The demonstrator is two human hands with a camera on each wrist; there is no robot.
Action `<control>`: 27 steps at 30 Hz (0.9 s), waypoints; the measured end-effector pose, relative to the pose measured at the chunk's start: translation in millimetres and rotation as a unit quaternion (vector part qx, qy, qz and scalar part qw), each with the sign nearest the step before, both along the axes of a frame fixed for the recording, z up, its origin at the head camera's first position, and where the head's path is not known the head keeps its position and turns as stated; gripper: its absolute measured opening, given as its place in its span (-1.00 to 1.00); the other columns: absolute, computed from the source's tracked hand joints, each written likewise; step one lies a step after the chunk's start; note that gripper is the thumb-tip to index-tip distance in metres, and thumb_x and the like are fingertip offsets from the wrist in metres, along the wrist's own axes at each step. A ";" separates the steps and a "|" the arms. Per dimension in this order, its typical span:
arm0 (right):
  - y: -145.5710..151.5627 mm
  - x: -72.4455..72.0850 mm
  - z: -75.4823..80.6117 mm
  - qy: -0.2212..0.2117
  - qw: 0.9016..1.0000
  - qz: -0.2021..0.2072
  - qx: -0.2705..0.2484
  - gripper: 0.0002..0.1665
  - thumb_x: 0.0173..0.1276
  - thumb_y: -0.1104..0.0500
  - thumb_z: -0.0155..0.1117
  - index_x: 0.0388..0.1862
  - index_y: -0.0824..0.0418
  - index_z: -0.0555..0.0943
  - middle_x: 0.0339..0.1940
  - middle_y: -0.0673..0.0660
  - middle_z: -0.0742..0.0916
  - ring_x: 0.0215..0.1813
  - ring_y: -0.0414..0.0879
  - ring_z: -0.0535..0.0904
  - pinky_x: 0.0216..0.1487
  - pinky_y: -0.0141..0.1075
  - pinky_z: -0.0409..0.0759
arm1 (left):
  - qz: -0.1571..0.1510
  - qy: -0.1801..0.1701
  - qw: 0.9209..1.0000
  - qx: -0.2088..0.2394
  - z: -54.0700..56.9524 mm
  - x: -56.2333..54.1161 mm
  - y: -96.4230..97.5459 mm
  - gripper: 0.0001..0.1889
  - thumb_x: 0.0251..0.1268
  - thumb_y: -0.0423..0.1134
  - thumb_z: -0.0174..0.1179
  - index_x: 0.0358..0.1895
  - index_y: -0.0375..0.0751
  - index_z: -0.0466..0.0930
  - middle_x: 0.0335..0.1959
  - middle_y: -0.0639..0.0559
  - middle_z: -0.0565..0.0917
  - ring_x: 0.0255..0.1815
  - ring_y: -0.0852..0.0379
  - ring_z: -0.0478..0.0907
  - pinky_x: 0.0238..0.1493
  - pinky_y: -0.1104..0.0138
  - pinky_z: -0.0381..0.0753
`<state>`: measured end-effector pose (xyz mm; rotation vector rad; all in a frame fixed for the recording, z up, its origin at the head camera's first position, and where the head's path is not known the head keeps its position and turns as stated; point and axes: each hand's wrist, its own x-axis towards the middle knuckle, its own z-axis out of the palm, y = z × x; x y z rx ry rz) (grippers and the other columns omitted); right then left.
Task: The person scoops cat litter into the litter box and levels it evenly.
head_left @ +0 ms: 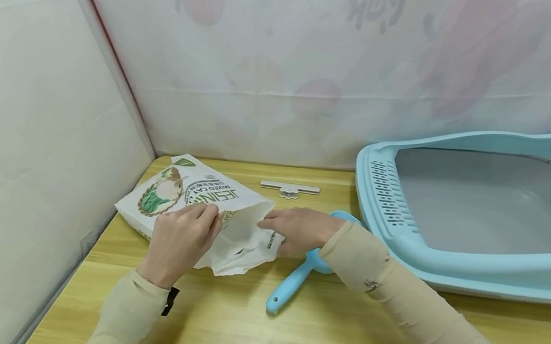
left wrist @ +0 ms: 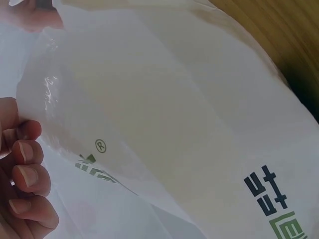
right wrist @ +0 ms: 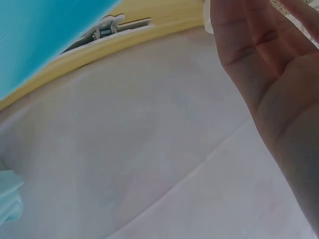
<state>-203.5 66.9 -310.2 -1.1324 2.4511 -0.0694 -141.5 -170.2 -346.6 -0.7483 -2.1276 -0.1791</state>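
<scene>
A white cat litter bag (head_left: 206, 183) with green print lies on the table, its mouth turned toward the front right. My left hand (head_left: 184, 241) grips the near left side of the mouth; its curled fingers (left wrist: 31, 177) show at the bag's edge in the left wrist view. On the opposite side, my right hand (head_left: 301, 232) pinches the rim between fingers and thumb. The mouth gapes between both hands. Pale granules show at the top right corner of the right wrist view. Under the right forearm lies a light blue scoop (head_left: 290, 287), partly hidden.
A light blue litter box (head_left: 456, 268) with a grey inside stands at the right. Behind the bag's mouth lies a white sealing clip (head_left: 289, 188) on the wooden table (head_left: 242, 342). Pale sheets hang as walls at the back and left.
</scene>
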 end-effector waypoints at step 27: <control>31.5 19.6 9.4 0.042 0.997 0.027 -0.063 -0.30 0.38 0.16 0.40 0.46 0.23 0.43 0.29 0.26 0.60 0.29 0.16 0.54 0.22 0.00 0.51 | 0.002 -0.010 1.000 -0.011 0.8 0.3 -0.3 -0.78 0.31 -0.38 0.17 -0.49 -0.28 0.39 -0.77 0.04 0.36 -0.82 0.08 0.33 -0.80 0.36 0.11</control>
